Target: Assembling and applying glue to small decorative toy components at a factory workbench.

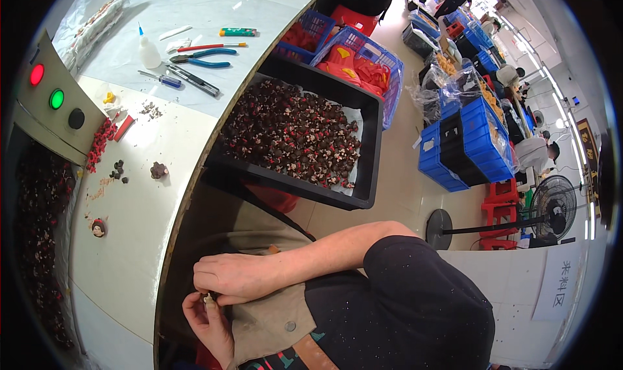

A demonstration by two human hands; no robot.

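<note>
Close to my body, below the table edge, my two hands meet over a small pale and dark piece (207, 299). My left hand (209, 324) pinches it between thumb and fingers. From the right, my right hand (237, 276) reaches over, its fingertips closed at the same piece; my fingers partly hide it. A beige apron (272, 321) lies under my wrists. On the white table (139, 208) beside them rest a small doll head (98, 228) with dark hair, a brown lump (158, 170) and several black bits (117, 169).
A black bin (370, 156) of small dark, red and pale pieces stands beyond my right arm. Blue-handled pliers (201, 57), a screwdriver (162, 78), a knife (195, 80) and a white needle-tipped bottle (148, 53) lie on the table. Farther right are blue crates (464, 146) and a fan (551, 208).
</note>
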